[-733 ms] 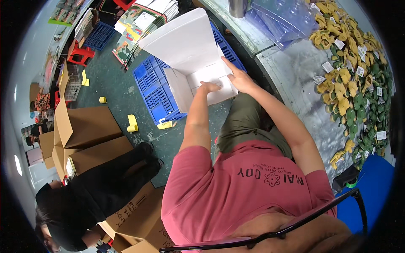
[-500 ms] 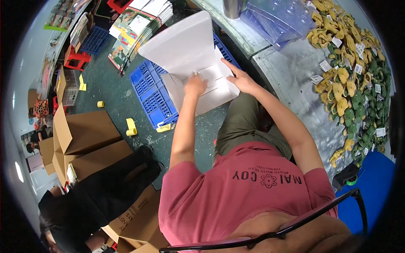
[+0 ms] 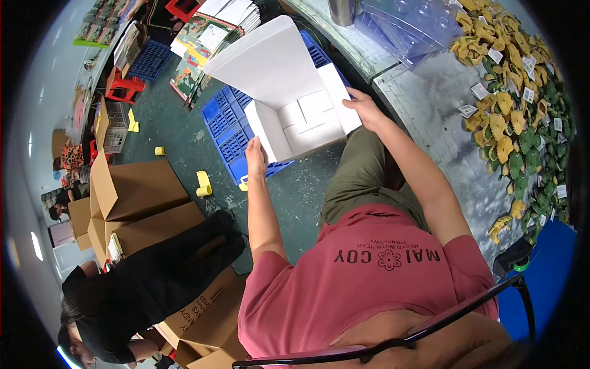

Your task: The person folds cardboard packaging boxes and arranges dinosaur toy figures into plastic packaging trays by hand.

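The person holds a white box [image 3: 309, 119] in front of the legs, its lid raised, its floor of folded flaps showing. The left hand [image 3: 256, 158] grips the left wall, its fingers mostly hidden; the right hand [image 3: 367, 109] is closed over the right edge, thumb and fingers nearly together. A blue crate [image 3: 226, 117] lies beneath, largely covered; whether the box touches it cannot be told. A brown carton [image 3: 147, 187] stands at left with flaps up, its inside unseen. A co-worker [image 3: 144, 289] partly hides another carton [image 3: 209, 310].
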Motion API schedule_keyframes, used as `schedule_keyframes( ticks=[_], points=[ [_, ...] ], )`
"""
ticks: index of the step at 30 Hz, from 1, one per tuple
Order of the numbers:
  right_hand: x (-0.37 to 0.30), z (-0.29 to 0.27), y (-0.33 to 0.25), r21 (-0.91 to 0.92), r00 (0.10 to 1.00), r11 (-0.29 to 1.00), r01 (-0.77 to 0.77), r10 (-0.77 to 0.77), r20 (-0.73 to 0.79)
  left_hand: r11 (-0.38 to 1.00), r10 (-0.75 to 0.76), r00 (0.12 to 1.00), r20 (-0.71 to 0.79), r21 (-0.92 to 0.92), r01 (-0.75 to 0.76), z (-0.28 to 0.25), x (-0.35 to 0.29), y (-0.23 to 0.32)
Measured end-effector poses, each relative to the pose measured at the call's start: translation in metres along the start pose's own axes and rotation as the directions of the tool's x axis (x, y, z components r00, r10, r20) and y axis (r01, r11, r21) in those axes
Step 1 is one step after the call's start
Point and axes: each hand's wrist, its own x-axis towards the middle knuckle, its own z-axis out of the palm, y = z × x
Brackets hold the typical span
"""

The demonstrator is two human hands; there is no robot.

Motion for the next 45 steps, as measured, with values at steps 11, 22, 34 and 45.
schedule_keyframes(
  ticks=[11, 22, 34, 45],
  points=[
    [-0.004, 0.026, 0.021, -0.744, 0.991, 0.668, -0.019, -0.083, -0.101, 0.988, 0.135, 0.990, -0.043, -0.075, -0.138, 0.041, -0.018, -0.007],
    [0.000, -0.019, 0.016, -0.936, 0.989, 0.324, -0.138, -0.002, -0.146, 0.913, 0.397, 0.918, 0.015, 0.099, -0.396, 0.161, -0.152, 0.091],
    [-0.085, 0.078, -0.049, -0.568, 0.884, 0.690, 0.449, -0.250, 0.395, 0.700, 0.387, 0.844, 0.371, 0.477, -0.531, 0.223, -0.226, 0.052],
    [-0.082, 0.063, -0.074, -0.313, 0.927, 0.950, -0.018, 0.133, 0.352, 0.337, 0.784, 0.621, 0.029, 0.819, -0.464, 0.158, -0.157, 0.089]
  ],
)
